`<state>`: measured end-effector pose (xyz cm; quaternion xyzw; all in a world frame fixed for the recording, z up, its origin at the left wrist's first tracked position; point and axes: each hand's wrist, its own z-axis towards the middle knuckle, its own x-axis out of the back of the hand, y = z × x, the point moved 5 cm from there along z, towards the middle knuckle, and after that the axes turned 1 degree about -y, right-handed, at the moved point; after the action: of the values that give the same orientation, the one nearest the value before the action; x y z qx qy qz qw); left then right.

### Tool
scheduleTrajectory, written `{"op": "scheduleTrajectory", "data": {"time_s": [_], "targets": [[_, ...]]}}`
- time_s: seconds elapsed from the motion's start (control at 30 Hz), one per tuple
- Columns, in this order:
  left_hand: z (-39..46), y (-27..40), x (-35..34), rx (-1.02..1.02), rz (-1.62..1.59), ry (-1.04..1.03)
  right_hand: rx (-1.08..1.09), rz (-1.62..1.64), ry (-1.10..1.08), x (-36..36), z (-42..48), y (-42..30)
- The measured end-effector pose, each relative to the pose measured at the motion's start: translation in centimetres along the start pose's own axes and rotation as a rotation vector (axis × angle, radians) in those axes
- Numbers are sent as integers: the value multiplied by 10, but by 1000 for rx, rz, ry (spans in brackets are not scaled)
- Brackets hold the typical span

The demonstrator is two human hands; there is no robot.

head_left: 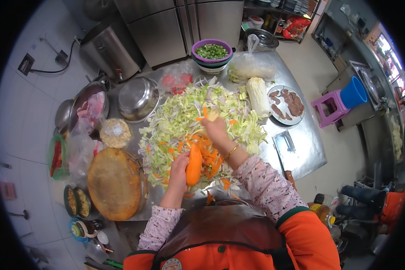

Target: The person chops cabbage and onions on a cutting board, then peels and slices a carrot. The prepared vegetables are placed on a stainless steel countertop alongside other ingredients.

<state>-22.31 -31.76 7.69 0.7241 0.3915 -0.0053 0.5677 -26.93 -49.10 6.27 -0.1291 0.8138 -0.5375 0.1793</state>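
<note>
My left hand (179,169) grips a peeled orange carrot (194,164) over the near part of a big heap of shredded cabbage (175,118) mixed with sliced purple onion. Orange carrot shavings (213,162) lie on the heap just right of the carrot. Farther out, my right hand (216,130) is closed around a pale yellow object (212,115), blurred, its kind unclear; orange strips show beside it. A whole napa cabbage (257,97) lies at the heap's right edge. The cleaver (286,148) rests on the steel table to the right.
A round wooden chopping board (114,184) stands left, near an upturned steel basin (138,98). A plate of sliced meat (286,105) is at right. Behind are a purple basket of chopped greens (212,60) and bagged tomatoes (178,88). A person's legs (361,202) show at far right.
</note>
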Motion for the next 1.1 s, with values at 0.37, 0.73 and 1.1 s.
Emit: {"op": "scheduleTrajectory", "data": {"time_s": [0.37,0.73,1.1], "targets": [[-5,0,-2,31,-131,-112,-94,195,-92,16,22,17],[-2,-1,2,65,-162,0,-118,100,-30,7,-13,-10],[0,-10,3,148,-203,6,-78,85,-130,-2,-11,4]]}}
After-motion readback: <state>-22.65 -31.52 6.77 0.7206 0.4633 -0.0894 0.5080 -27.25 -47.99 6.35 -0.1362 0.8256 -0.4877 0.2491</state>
